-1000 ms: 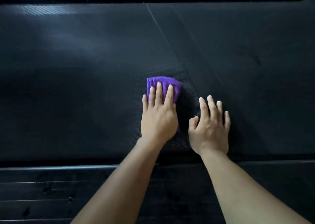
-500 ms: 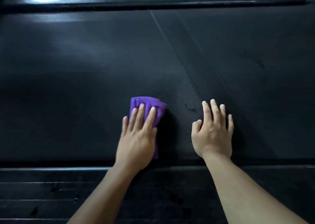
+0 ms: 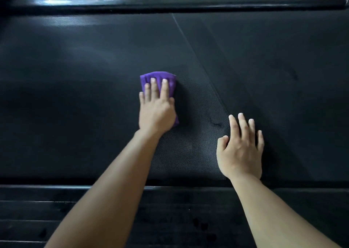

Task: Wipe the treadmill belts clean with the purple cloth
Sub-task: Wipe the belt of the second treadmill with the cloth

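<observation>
While the left hand [image 3: 156, 113] lies flat on the cloth [image 3: 157, 77], fingers straight and close together, it presses the folded purple wad onto the belt [image 3: 85, 81] near mid-view. Cloth shows past the fingertips at 12 o'clock. At 4 o'clock from it, well apart, the right hand [image 3: 240, 149] rests on the belt, fingers spread, holding nothing; its thumb looks slightly bent, though shadow blurs that. A seam [image 3: 196, 57] slants from 12 o'clock toward the right fingertips.
</observation>
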